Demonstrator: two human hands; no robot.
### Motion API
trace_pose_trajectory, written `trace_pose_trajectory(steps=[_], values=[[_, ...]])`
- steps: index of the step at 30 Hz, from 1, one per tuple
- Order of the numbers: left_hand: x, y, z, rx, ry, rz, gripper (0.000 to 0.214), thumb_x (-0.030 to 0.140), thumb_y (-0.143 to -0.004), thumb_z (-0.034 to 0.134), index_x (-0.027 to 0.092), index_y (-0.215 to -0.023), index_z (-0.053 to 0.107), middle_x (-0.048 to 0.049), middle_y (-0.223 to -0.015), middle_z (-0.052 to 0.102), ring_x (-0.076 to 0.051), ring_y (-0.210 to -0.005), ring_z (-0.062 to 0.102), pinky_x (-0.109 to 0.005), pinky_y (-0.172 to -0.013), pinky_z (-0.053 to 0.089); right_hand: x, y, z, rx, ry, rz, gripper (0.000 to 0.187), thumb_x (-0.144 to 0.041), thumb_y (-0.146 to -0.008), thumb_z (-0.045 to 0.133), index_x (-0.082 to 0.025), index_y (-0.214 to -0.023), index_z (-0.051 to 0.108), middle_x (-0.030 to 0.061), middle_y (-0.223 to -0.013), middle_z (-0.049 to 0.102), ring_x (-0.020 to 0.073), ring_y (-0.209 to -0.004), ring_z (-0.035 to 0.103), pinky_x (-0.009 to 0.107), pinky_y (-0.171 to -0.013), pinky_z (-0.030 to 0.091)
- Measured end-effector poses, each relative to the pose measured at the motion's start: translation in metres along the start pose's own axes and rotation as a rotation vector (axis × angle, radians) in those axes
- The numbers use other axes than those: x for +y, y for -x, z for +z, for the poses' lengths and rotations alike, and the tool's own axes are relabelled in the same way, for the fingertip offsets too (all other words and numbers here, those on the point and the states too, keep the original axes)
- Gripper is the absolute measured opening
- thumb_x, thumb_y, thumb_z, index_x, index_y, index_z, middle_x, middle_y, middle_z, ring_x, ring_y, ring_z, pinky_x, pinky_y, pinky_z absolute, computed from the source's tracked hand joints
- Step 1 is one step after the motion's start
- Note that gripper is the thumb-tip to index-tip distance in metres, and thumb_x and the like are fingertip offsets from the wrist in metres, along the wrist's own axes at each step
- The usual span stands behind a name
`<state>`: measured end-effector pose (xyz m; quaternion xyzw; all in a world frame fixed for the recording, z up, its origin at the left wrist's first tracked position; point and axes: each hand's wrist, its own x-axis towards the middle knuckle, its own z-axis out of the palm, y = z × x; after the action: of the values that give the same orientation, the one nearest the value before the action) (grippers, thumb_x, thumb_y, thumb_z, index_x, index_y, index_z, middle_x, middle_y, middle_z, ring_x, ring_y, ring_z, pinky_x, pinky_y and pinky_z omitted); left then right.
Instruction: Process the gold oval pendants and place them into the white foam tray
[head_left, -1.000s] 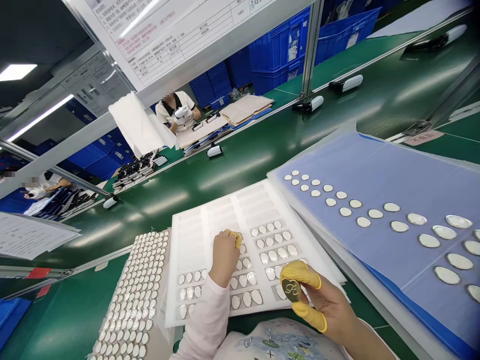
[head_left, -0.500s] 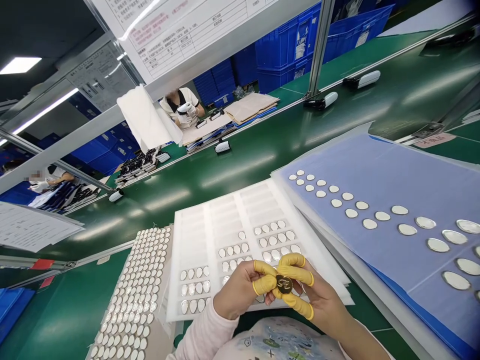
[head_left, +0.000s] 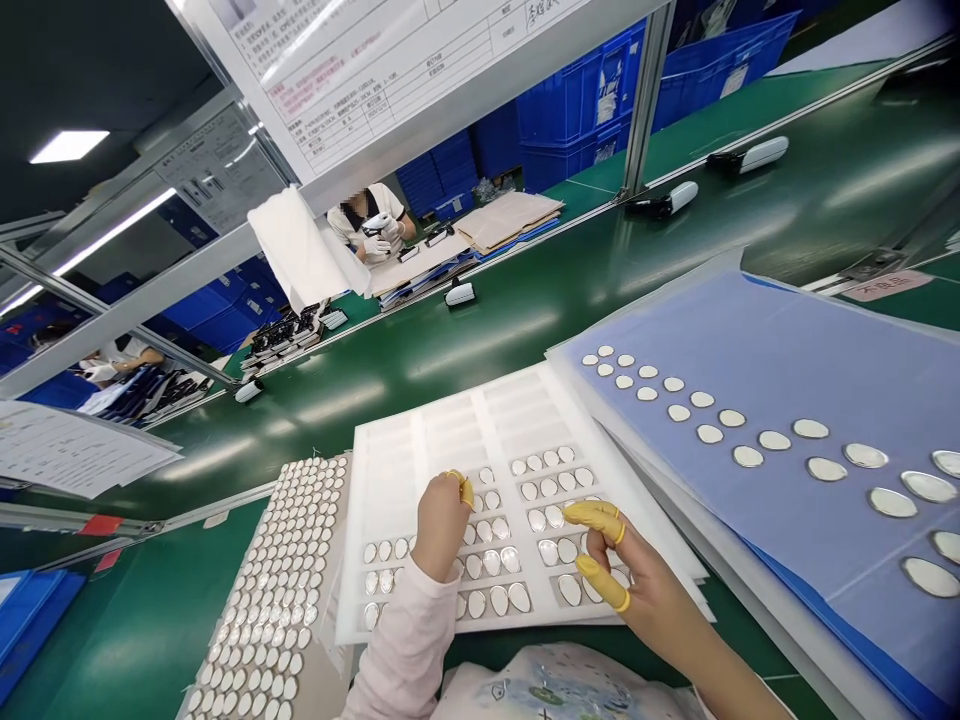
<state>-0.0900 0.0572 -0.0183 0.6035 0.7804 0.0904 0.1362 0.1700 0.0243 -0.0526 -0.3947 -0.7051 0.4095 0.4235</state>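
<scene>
My left hand (head_left: 441,520) wears yellow finger cots and is curled over the white foam tray (head_left: 420,440), fingertips pinched at a row of small silver oval pieces (head_left: 491,533). What it pinches is hidden. My right hand (head_left: 622,575), also in yellow cots, hovers over the tray's near right corner with thumb and forefinger apart and nothing in them. Both sleeves are pale pink.
A dense sheet of silver ovals (head_left: 277,590) lies left of the tray. At right a blue-lined sheet (head_left: 787,340) carries two rows of silver discs. A green conveyor belt (head_left: 487,320) runs behind it. Other people work at the far side.
Half a second ago both hands held a gold disc together near my body. Now the left hand is back on the tray and the right hand is empty and open.
</scene>
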Motion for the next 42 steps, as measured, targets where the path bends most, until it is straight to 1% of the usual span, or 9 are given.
trace_pose_trajectory(steps=[11,16,20,25,28,32,35,39,42], values=[[0.004,-0.020,0.025,-0.075,-0.168,0.051,0.016,0.006,-0.092,0.048,0.015,-0.089,0.061,-0.0109,-0.095,0.065,-0.023,-0.091,0.060,-0.032,-0.076,0.040,0.006,0.001,-0.004,0.003,0.065,0.006,0.025,-0.034,-0.100,0.050,-0.031,-0.125,0.055,-0.0038,-0.076,0.048,0.0164,-0.069,0.060,0.042,-0.085,0.059],[0.000,-0.024,0.024,-0.118,-0.124,0.093,0.018,0.005,-0.091,0.048,0.017,-0.086,0.061,-0.0086,-0.094,0.066,-0.022,-0.091,0.059,-0.031,-0.078,0.040,0.006,-0.011,-0.003,-0.004,0.214,0.037,0.022,-0.036,-0.100,0.052,-0.029,-0.118,0.062,0.0015,-0.086,0.062,0.0177,-0.071,0.065,0.037,-0.075,0.062],[-0.004,-0.027,0.026,-0.125,-0.066,0.100,0.021,0.002,-0.088,0.047,0.017,-0.082,0.060,-0.0082,-0.094,0.065,-0.021,-0.092,0.059,-0.030,-0.079,0.040,0.016,-0.029,0.000,-0.042,0.502,-0.084,0.024,-0.027,-0.097,0.052,-0.023,-0.115,0.067,0.0112,-0.109,0.072,0.0269,-0.095,0.071,0.046,-0.081,0.061],[-0.006,-0.025,0.033,-0.091,0.022,0.074,0.021,0.002,-0.088,0.045,0.016,-0.084,0.061,-0.0098,-0.097,0.066,-0.023,-0.096,0.058,-0.031,-0.084,0.041,0.026,-0.057,0.017,-0.156,0.650,-0.146,0.031,-0.021,-0.092,0.057,-0.019,-0.121,0.067,0.0141,-0.128,0.070,0.0362,-0.126,0.059,0.057,-0.100,0.050],[-0.007,-0.022,0.034,-0.060,0.097,0.047,0.020,0.008,-0.091,0.044,0.017,-0.084,0.060,-0.0096,-0.097,0.066,-0.023,-0.096,0.059,-0.031,-0.084,0.042,0.029,-0.069,0.037,-0.204,0.685,-0.138,0.028,-0.018,-0.090,0.060,-0.017,-0.117,0.068,0.0149,-0.129,0.071,0.0369,-0.132,0.054,0.059,-0.109,0.040],[-0.011,-0.019,0.032,-0.032,0.213,0.006,0.020,0.007,-0.088,0.043,0.018,-0.088,0.059,-0.0072,-0.097,0.067,-0.021,-0.093,0.060,-0.030,-0.080,0.044,0.033,-0.075,0.055,-0.231,0.727,-0.094,0.020,-0.017,-0.090,0.061,-0.015,-0.108,0.070,0.0165,-0.117,0.075,0.0372,-0.131,0.056,0.063,-0.113,0.032],[-0.014,-0.019,0.033,-0.033,0.290,-0.011,0.023,0.005,-0.084,0.042,0.019,-0.091,0.059,-0.0054,-0.094,0.067,-0.020,-0.089,0.061,-0.028,-0.077,0.044,0.033,-0.073,0.050,-0.228,0.747,-0.078,0.024,-0.019,-0.091,0.061,-0.018,-0.114,0.069,0.0123,-0.112,0.077,0.0325,-0.131,0.057,0.058,-0.115,0.031],[-0.018,-0.022,0.035,-0.045,0.362,-0.026,0.026,0.001,-0.078,0.043,0.019,-0.088,0.058,-0.0041,-0.088,0.066,-0.019,-0.084,0.060,-0.028,-0.074,0.044,0.033,-0.070,0.030,-0.129,0.808,-0.023,0.029,-0.018,-0.095,0.054,-0.018,-0.120,0.067,0.0137,-0.130,0.071,0.0297,-0.134,0.054,0.054,-0.117,0.028],[-0.019,-0.022,0.037,-0.048,0.405,-0.025,0.023,0.003,-0.077,0.043,0.020,-0.085,0.058,-0.0039,-0.086,0.066,-0.020,-0.082,0.059,-0.029,-0.073,0.044,0.037,-0.069,0.020,-0.041,0.875,0.056,0.023,-0.016,-0.095,0.051,-0.015,-0.104,0.072,0.0182,-0.119,0.075,0.0352,-0.135,0.053,0.062,-0.116,0.023]])
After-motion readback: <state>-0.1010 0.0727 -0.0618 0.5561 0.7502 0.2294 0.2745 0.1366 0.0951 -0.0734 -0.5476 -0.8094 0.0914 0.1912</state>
